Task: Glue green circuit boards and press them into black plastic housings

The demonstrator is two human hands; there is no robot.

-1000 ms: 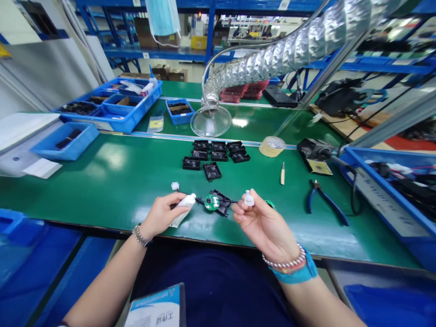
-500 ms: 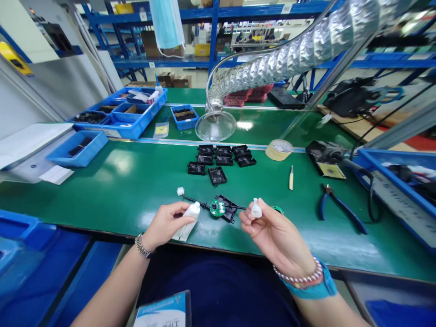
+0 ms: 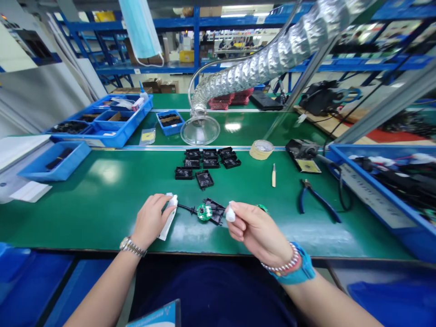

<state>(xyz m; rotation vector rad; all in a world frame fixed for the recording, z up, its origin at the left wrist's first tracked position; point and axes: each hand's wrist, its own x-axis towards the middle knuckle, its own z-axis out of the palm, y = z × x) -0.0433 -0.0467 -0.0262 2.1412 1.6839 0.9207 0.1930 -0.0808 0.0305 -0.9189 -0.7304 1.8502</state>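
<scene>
Left hand, lower centre-left: fingers curled firmly around a squeezed white tube, nozzle end up, flat tail resting toward the mat. Right hand, lower centre-right: thumb and fingertips pinch a small white plastic piece.

Between the hands, on the green bench mat: a round green circuit board beside a black plastic housing, with a black wire running left to just beside the tube. Right fingers sit just beside the housing, and a small green part lies past them (a steel watch on the left wrist, a beaded bracelet on the right).

Above centre, rows of black housings. To the right: a tape roll, a small wooden-handled tool, blue-handled pliers, and a blue bin of cables. Upper left, blue parts trays. A foil duct with a clear hood crosses the view, blocking part of the far bench.
</scene>
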